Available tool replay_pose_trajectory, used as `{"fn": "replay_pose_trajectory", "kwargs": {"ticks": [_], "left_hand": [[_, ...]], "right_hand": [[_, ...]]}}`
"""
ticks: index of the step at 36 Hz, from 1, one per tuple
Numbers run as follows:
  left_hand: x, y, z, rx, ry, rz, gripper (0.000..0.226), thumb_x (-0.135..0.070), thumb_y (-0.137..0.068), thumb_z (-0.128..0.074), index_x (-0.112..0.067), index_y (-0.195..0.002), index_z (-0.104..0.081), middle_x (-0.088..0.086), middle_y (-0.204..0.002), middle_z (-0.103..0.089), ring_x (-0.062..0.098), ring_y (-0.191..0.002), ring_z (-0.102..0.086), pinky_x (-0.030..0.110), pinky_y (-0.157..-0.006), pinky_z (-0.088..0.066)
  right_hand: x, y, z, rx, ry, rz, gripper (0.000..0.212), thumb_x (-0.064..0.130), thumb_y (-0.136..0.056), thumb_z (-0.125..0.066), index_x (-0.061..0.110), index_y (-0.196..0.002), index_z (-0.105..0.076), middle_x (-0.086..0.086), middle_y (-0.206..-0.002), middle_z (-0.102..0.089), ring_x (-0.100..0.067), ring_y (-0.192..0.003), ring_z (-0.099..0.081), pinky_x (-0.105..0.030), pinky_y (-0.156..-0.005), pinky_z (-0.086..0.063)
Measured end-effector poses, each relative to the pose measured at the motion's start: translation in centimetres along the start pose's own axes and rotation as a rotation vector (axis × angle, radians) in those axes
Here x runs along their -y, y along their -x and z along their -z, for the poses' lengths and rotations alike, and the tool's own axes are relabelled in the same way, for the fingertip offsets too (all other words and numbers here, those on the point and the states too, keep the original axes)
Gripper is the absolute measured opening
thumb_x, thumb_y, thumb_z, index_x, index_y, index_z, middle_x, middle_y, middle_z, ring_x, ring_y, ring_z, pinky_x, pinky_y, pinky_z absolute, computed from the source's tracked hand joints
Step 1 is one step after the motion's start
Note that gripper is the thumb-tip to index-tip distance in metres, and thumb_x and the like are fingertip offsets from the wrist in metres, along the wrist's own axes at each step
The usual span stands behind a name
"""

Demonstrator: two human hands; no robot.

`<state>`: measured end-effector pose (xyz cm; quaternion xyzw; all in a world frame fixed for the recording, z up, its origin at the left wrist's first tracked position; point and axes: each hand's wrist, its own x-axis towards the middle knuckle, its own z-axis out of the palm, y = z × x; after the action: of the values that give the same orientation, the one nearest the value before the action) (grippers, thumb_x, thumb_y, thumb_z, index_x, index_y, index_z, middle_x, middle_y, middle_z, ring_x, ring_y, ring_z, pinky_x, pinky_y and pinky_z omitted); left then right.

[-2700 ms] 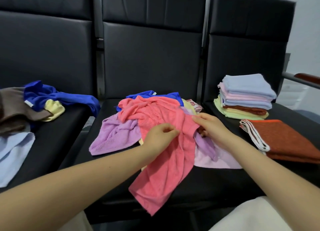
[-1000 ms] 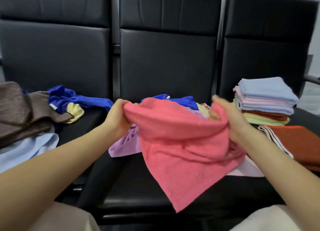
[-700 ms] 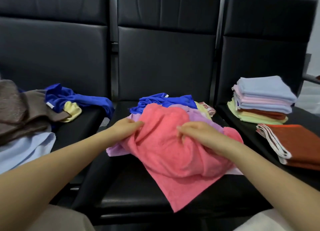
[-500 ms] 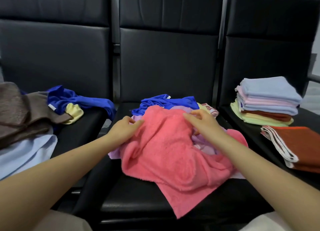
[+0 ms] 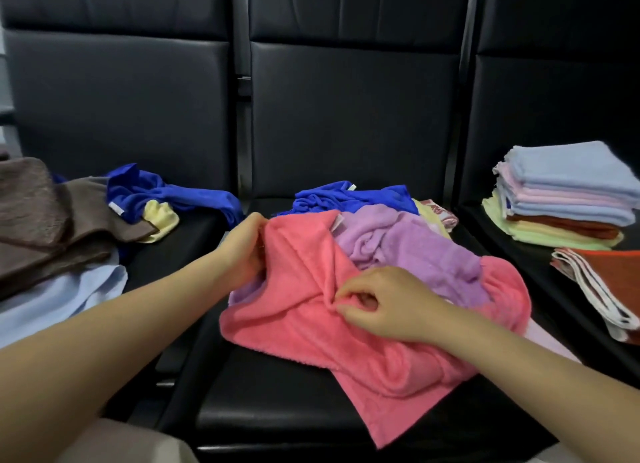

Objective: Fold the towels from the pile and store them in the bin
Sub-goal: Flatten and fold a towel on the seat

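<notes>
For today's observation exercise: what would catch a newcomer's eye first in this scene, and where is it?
First the coral-pink towel, rumpled across the middle seat, with the left hand holding its far corner and the right hand pinching a fold near its centre. Next, the neat stack of folded towels on the right seat.

Soft, even indoor light falls from above and in front, leaving the black seat backs point(image 5: 349, 116) with dull sheen and faint shadows. The wide-angle lens bends the edges. Detail is slightly soft throughout, with forearms nearest the camera blurred.
</notes>
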<state>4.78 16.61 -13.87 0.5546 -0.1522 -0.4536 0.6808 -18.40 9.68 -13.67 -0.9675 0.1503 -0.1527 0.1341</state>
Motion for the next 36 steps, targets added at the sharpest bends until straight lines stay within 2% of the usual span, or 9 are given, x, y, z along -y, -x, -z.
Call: {"fn": "replay_pose_trajectory", "kwargs": {"ticks": [5, 10, 14, 18, 22, 25, 28, 31, 36], "left_hand": [[-0.4, -0.1, 0.2, -0.011, 0.079, 0.014, 0.020, -0.017, -0.075, -0.047, -0.023, -0.062, -0.032, -0.006, -0.059, -0.033, 0.009, -0.050, -0.036, 0.020, -0.047, -0.037], [-0.9, -0.1, -0.2, 0.133, -0.224, 0.120, 0.051, -0.051, -0.086, -0.057, -0.009, -0.113, -0.068, 0.013, -0.110, -0.069, 0.028, -0.106, -0.064, 0.038, -0.099, -0.047], [-1.1, 1.6, -0.6, 0.200, -0.301, 0.153, 0.028, -0.036, -0.089, -0.063, -0.012, -0.102, -0.069, 0.010, -0.097, -0.070, 0.021, -0.088, -0.064, 0.033, -0.084, -0.051], [-0.5, 0.9, -0.1, -0.175, -0.134, -0.136, 0.009, -0.015, -0.084, -0.067, -0.015, -0.092, -0.073, 0.008, -0.099, -0.071, 0.018, -0.088, -0.063, 0.030, -0.080, -0.052], [-1.6, 0.5, 1.3, -0.266, 0.065, -0.254, 0.034, -0.005, -0.091, -0.051, -0.012, -0.122, -0.064, -0.003, -0.063, -0.056, 0.007, -0.053, -0.045, 0.017, -0.049, -0.037], [-2.1, 0.5, 2.7, -0.223, 0.128, -0.242, 0.045, -0.005, -0.095, -0.044, -0.014, -0.138, -0.051, -0.007, -0.053, -0.053, 0.006, -0.050, -0.047, 0.019, -0.051, -0.040], [-2.5, 1.1, 3.3, -0.282, 0.083, -0.269, 0.035, -0.007, -0.093, -0.048, -0.021, -0.121, -0.064, 0.002, -0.088, -0.065, 0.014, -0.077, -0.057, 0.028, -0.075, -0.046], [-2.6, 1.8, 2.6, -0.294, -0.112, -0.354, 0.030, -0.003, -0.092, -0.048, -0.027, -0.090, -0.066, 0.001, -0.094, -0.064, 0.012, -0.078, -0.055, 0.025, -0.070, -0.044], [-1.5, 3.0, 0.4, -0.119, -0.342, -0.366, 0.030, 0.001, -0.090, -0.050, -0.023, -0.086, -0.067, -0.004, -0.086, -0.063, 0.007, -0.075, -0.053, 0.020, -0.066, -0.042]], "right_hand": [[-1.2, -1.0, -1.1, -0.277, -0.078, 0.028, 0.056, 0.054, -0.088, -0.043, 0.015, -0.051, -0.060, 0.015, -0.055, -0.037, 0.002, -0.064, -0.039, -0.020, -0.067, -0.036], [-1.4, -2.1, -1.1, -0.269, -0.243, -0.231, 0.039, 0.030, -0.085, -0.073, 0.024, -0.056, -0.048, 0.009, -0.067, -0.052, -0.005, -0.065, -0.047, -0.023, -0.066, -0.035], [-0.9, -2.7, -0.7, -0.019, -0.360, -0.412, 0.034, 0.039, -0.078, -0.079, 0.029, -0.096, -0.052, 0.011, -0.070, -0.054, -0.003, -0.065, -0.053, -0.019, -0.066, -0.045], [-0.8, -2.7, -1.2, 0.125, -0.351, -0.375, 0.031, 0.044, -0.081, -0.075, 0.022, -0.074, -0.054, 0.010, -0.060, -0.046, -0.005, -0.057, -0.041, -0.022, -0.057, -0.034], [-0.7, -2.2, -1.7, -0.079, -0.556, -0.354, 0.034, 0.036, -0.091, -0.066, 0.014, -0.068, -0.055, 0.010, -0.055, -0.045, -0.001, -0.049, -0.039, -0.022, -0.054, -0.034], [-0.4, -2.0, -1.2, -0.309, -0.625, -0.382, 0.035, 0.029, -0.095, -0.061, 0.007, -0.068, -0.061, 0.009, -0.051, -0.049, 0.000, -0.046, -0.041, -0.020, -0.052, -0.035], [-0.1, -2.3, 0.3, -0.564, -0.712, -0.376, 0.038, 0.025, -0.096, -0.061, 0.018, -0.059, -0.053, 0.016, -0.051, -0.046, 0.002, -0.052, -0.039, -0.018, -0.055, -0.034], [0.0, -2.7, 2.8, -0.775, -0.918, -0.328, 0.032, 0.022, -0.096, -0.061, 0.015, -0.065, -0.054, 0.002, -0.070, -0.043, -0.004, -0.068, -0.039, -0.019, -0.060, -0.034], [-1.5, -2.3, 4.8, -0.663, -1.393, -0.347, 0.021, 0.028, -0.076, -0.074, 0.010, -0.086, -0.071, -0.013, -0.097, -0.064, -0.024, -0.098, -0.063, -0.037, -0.094, -0.047]]}}
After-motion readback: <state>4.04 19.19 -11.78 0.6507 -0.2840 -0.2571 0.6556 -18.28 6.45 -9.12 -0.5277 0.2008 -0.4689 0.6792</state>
